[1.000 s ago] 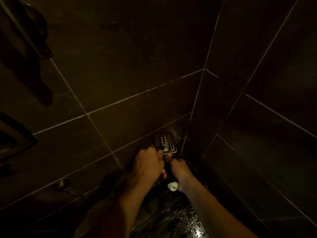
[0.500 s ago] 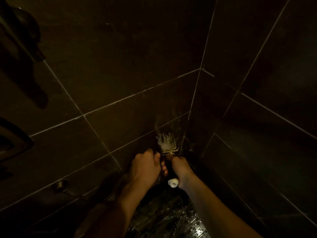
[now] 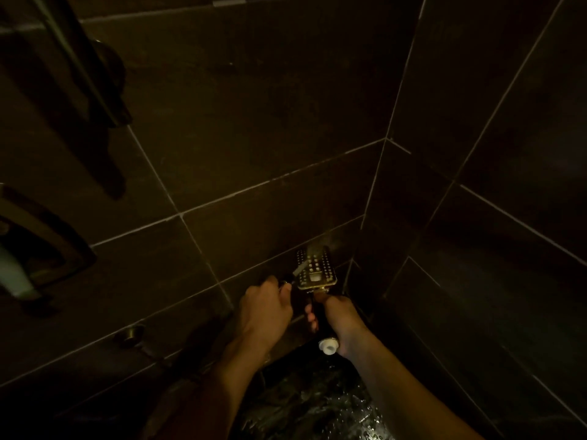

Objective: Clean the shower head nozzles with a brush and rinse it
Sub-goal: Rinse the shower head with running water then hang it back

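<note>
A rectangular shower head (image 3: pixel 317 270) with rows of nozzles faces me, low in the dark tiled corner. My right hand (image 3: pixel 341 315) grips its dark handle, whose white end (image 3: pixel 328 346) sticks out below my wrist. My left hand (image 3: pixel 265 309) holds a small brush (image 3: pixel 300 269), whose pale head lies slanted across the left part of the nozzle face. Most of the brush handle is hidden in my fingers.
Dark wall tiles (image 3: pixel 254 154) meet at a corner on the right. A metal rail and fitting (image 3: pixel 95 90) hang at the upper left, a recessed holder (image 3: pixel 41 249) at the left. A small round fitting (image 3: pixel 130 334) sits low on the wall. The floor (image 3: pixel 317 408) below is wet.
The brush head has moved up across the nozzle face. The spray seen half a second ago is gone. Both hands stay near the same spot.
</note>
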The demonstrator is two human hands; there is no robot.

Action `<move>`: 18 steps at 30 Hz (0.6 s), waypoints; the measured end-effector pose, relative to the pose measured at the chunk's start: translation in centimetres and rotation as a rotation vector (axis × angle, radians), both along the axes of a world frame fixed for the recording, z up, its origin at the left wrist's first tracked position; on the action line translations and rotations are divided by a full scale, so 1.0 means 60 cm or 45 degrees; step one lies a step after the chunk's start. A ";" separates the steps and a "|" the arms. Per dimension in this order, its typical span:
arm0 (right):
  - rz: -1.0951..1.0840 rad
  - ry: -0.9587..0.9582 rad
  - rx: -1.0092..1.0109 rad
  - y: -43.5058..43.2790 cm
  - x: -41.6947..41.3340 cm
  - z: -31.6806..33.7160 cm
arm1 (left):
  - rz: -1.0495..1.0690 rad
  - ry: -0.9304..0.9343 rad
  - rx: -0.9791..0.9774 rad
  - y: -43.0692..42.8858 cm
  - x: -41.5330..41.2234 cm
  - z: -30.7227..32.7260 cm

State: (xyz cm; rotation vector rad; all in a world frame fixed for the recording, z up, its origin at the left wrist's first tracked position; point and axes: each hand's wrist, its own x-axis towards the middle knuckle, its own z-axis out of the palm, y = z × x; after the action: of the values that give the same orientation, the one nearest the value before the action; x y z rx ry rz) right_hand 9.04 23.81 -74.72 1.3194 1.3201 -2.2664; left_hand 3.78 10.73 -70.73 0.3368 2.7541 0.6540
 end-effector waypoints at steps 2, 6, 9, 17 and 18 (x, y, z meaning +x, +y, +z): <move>0.006 -0.016 0.019 -0.002 0.004 0.007 | 0.048 -0.017 -0.017 -0.021 -0.004 0.006; 0.027 0.026 0.088 -0.009 0.012 0.031 | 0.143 0.001 -0.078 -0.086 -0.014 0.025; 0.153 0.097 0.468 -0.013 0.017 0.044 | 0.194 0.022 -0.127 -0.145 -0.017 0.052; 0.582 0.303 1.691 -0.033 0.011 0.103 | 0.321 0.023 -0.210 -0.312 -0.054 0.113; 0.595 0.308 1.714 -0.042 0.008 0.114 | 0.334 0.035 -0.207 -0.334 -0.061 0.119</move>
State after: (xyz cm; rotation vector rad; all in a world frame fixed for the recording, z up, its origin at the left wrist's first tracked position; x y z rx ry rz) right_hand 9.51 21.28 -67.87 0.7232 3.0396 -1.0893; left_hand 0.12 -9.30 -63.59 -0.0527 2.8809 0.4822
